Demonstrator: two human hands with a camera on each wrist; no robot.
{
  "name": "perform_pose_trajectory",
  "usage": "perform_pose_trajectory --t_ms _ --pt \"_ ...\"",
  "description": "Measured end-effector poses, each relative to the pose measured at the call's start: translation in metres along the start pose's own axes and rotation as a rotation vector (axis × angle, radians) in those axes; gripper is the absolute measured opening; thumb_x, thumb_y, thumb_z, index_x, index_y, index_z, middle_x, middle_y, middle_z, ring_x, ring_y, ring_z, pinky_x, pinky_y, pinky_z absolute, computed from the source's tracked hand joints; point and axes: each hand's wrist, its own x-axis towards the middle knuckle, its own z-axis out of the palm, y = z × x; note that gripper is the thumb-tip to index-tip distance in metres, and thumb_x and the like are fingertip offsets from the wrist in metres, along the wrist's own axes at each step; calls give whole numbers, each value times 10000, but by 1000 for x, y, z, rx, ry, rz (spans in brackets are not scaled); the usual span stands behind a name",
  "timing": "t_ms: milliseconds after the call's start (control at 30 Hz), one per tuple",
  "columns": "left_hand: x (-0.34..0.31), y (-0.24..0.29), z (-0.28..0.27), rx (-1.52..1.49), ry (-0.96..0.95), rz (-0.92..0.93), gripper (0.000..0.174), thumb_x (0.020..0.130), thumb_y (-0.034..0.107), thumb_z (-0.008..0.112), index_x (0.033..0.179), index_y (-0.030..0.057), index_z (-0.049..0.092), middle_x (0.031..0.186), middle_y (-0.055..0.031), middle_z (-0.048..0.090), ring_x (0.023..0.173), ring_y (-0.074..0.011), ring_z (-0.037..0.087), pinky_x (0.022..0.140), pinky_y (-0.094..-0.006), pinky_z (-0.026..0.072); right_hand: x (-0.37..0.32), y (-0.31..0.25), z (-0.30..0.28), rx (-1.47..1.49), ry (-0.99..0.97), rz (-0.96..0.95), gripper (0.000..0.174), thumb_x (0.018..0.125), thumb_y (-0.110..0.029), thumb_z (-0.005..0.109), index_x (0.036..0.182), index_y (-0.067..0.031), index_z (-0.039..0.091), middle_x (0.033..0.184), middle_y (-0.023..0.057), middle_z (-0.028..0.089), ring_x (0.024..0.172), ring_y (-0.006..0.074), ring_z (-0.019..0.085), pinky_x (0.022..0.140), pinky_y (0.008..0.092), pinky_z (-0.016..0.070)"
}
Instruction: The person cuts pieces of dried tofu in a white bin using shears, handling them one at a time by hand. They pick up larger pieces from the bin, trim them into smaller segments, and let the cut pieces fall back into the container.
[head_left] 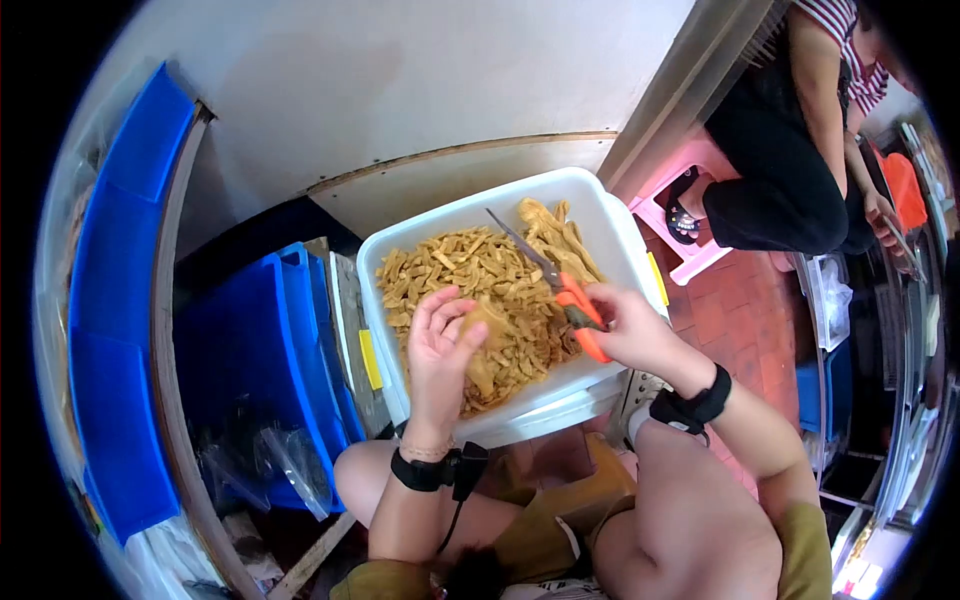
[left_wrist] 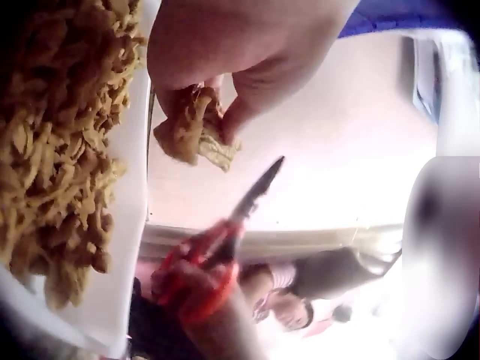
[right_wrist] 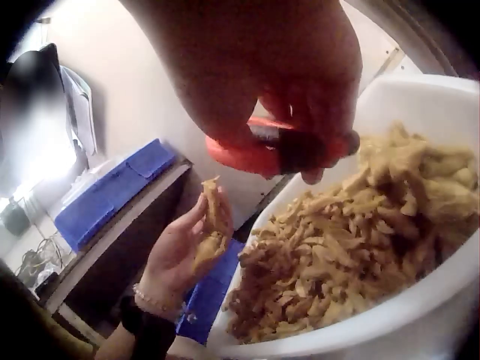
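In the head view, the tan piece (head_left: pixel 482 352), pinched in the fingers of the left hand (head_left: pixel 434 338), long axis twelve-to-six, lies at nine o'clock from the right hand (head_left: pixel 632 326) gripping scissors (head_left: pixel 567 287) aimed toward eleven.

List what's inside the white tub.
Small tan strips heaped across most of it, with longer, larger pieces at the far right. The pile covers the floor of the tub, so anything underneath can't be seen.

High head view, forward and down; wrist views close, aslant; scissors (head_left: pixel 568 290) and tub (head_left: pixel 618 235) in all three.
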Motion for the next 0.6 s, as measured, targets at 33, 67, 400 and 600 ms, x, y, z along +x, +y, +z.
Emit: perform_pose_trajectory --t_ms 33,67,400,600 --pt "2 2 -4 -118 49 -58 399 861 -33 608 1232 21 472 1203 -103 543 1031 -135 555 888 -251 465 -4 -6 -4 0 -10 -1 266 756 -239 701 815 -6 584 737 161 569 668 319 567 601 370 448" --pt "4 3 -8 -236 97 -115 397 869 -28 607 1235 25 462 1199 -105 540 1035 -136 553 908 -250 450 -9 -15 -9 -142 14 -55 314 738 -259 730 802 4 570 731 159 547 673 319 562 600 372 446" --pt "2 0 -16 -301 206 -55 311 844 -56 610 1046 109 442 1103 -58 482 1074 -157 476 978 -290 350 -31 -43 1 -457 -9 -67 577 640 -504 793 711 -7 508 719 145 532 708 343 576 632 400 472" --pt "2 -2 -13 -340 188 12 338 818 -85 625 1011 113 429 1080 -71 483 1048 -151 472 937 -292 387 -31 -43 5 -485 -63 -41 594 658 -546 763 713 -11 512 724 147 540 719 351 585 632 406 476"
